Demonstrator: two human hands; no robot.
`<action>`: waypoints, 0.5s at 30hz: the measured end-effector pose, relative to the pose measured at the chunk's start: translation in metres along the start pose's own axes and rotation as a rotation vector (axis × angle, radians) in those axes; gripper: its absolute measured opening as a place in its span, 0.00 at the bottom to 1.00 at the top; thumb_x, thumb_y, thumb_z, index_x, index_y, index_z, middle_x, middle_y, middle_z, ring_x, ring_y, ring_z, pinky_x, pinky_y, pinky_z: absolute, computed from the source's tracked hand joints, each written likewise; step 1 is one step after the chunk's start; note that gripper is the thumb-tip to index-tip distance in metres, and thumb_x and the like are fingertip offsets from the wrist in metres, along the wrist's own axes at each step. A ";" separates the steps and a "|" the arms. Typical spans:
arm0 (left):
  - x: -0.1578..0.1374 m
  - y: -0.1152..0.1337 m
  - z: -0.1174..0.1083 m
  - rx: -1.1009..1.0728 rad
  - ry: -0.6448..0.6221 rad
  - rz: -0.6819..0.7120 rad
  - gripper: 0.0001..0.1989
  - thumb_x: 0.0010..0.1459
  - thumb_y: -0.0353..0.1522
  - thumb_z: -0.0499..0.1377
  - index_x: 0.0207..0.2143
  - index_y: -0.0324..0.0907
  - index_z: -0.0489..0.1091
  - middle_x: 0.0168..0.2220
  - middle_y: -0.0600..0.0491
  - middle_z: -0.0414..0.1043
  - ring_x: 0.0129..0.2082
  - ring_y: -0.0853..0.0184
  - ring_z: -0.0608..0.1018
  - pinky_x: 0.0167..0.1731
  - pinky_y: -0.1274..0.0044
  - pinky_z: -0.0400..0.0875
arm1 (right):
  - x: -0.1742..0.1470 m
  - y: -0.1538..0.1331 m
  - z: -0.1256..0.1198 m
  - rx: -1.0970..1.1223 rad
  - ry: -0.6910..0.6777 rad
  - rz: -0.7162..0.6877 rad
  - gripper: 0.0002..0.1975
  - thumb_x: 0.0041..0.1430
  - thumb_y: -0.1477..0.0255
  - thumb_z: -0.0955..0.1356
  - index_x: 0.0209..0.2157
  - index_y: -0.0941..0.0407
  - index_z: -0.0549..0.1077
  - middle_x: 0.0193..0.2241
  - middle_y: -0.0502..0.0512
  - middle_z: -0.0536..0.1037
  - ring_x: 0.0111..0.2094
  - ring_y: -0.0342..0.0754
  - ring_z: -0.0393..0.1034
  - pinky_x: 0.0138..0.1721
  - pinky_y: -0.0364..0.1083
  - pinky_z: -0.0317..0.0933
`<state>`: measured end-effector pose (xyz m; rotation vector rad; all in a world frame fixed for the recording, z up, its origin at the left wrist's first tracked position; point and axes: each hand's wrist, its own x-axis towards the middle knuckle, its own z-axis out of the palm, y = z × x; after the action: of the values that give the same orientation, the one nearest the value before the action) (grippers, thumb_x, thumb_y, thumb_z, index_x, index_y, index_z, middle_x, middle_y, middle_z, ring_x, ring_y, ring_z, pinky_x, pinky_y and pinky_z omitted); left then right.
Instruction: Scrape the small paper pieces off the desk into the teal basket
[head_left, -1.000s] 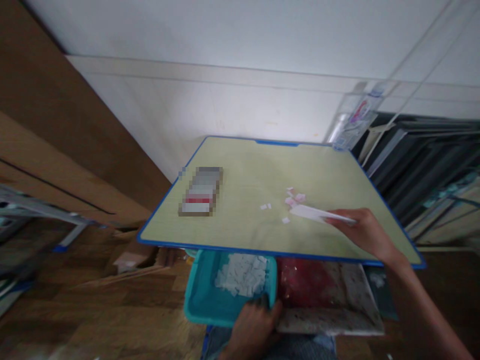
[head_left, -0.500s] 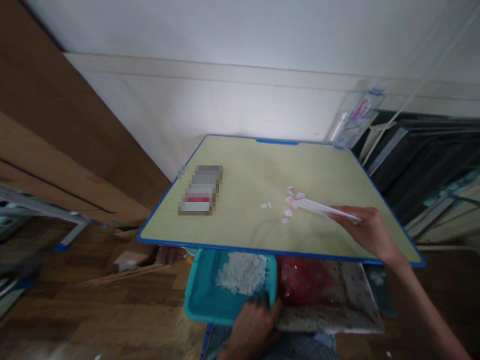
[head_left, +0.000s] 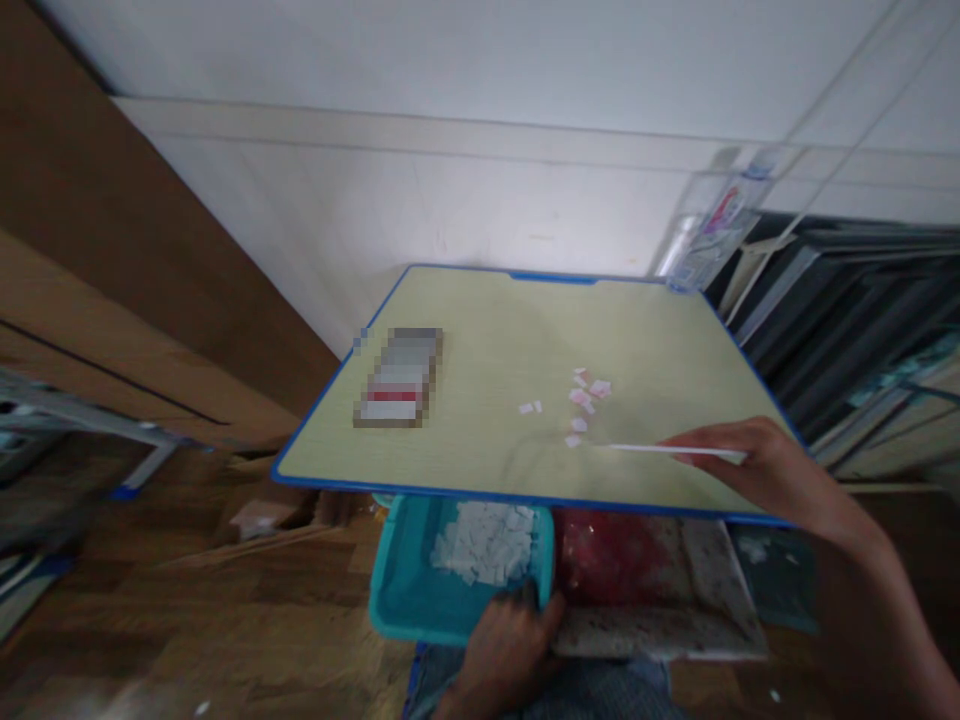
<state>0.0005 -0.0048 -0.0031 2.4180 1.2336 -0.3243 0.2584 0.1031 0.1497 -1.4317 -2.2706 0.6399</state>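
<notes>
My right hand (head_left: 765,470) pinches a thin white flat strip (head_left: 637,449), seen almost edge-on, over the right part of a pale yellow, blue-edged board (head_left: 487,330). Just left of the strip's tip lie several small pinkish-white flat pieces (head_left: 579,397). Two small white scraps (head_left: 526,408) are farther left. Below the board, my left hand (head_left: 514,635) grips the front right corner of a teal plastic basin (head_left: 382,585). Inside that basin is a heap of small white flat pieces (head_left: 487,545). Some of the left fingers are hidden beyond the rim.
A blurred-out phone-like object (head_left: 401,375) lies on the board's left side. A clear plastic bottle (head_left: 720,225) stands behind the far right corner. Beside the basin sits a stained tray with red contents (head_left: 615,565). Dark panels (head_left: 862,290) lean at right; a wall rises behind.
My right hand has drawn the strip toward me, away from the pinkish-white pieces, and turned it edge-on. My left hand stays at the basin corner.
</notes>
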 end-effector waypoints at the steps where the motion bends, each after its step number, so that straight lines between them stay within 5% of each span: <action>1: 0.000 0.000 -0.001 -0.004 -0.003 0.003 0.22 0.50 0.39 0.53 0.48 0.44 0.54 0.37 0.44 0.63 0.34 0.57 0.69 0.30 0.69 0.62 | -0.001 -0.001 -0.001 0.002 0.023 0.005 0.09 0.50 0.68 0.64 0.32 0.52 0.74 0.31 0.50 0.77 0.31 0.49 0.71 0.32 0.43 0.64; 6: 0.000 0.000 -0.003 -0.009 -0.027 0.000 0.21 0.51 0.39 0.52 0.47 0.43 0.55 0.36 0.44 0.63 0.34 0.57 0.69 0.30 0.68 0.62 | 0.011 -0.005 0.009 0.055 0.122 -0.005 0.10 0.50 0.66 0.63 0.32 0.53 0.75 0.30 0.52 0.77 0.30 0.50 0.71 0.30 0.44 0.64; 15: 0.000 0.000 -0.004 -0.008 -0.025 0.001 0.20 0.50 0.38 0.53 0.46 0.43 0.56 0.36 0.45 0.63 0.33 0.57 0.69 0.30 0.69 0.63 | 0.032 -0.004 0.005 0.064 -0.058 -0.087 0.13 0.52 0.69 0.62 0.38 0.55 0.73 0.33 0.54 0.77 0.31 0.48 0.71 0.32 0.44 0.63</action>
<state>0.0008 -0.0033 0.0001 2.4009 1.2212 -0.3475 0.2395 0.1298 0.1502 -1.2925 -2.3205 0.7285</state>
